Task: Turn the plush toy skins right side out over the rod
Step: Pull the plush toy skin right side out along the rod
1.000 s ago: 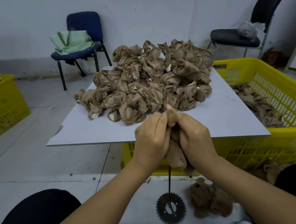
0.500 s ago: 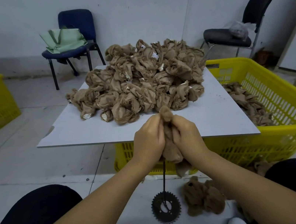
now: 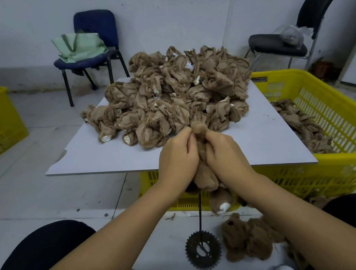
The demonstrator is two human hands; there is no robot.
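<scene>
The person sits low with the rod (image 3: 200,210) standing upright between the knees, its foot fixed in a toothed gear plate (image 3: 203,251) on the floor, presumably so the thin shaft stays put while both hands pull against it. The plush toy skin (image 3: 203,165) being worked is threaded over the top of the rod, a furry nub poking out above the fingers. The left hand (image 3: 177,161) and right hand (image 3: 224,153) are each clamped on that skin, one to either side of the rod, knuckles nearly touching; I take this as dragging the fabric down so the fur side rolls outward.

Just behind the rod, a white table (image 3: 96,156) laid across a yellow crate (image 3: 346,131) carries the heap of inside-out skins (image 3: 171,98), within easy reach. Right beside the gear plate on the floor lie fuzzy turned skins (image 3: 249,240), seemingly dropped where they come off.
</scene>
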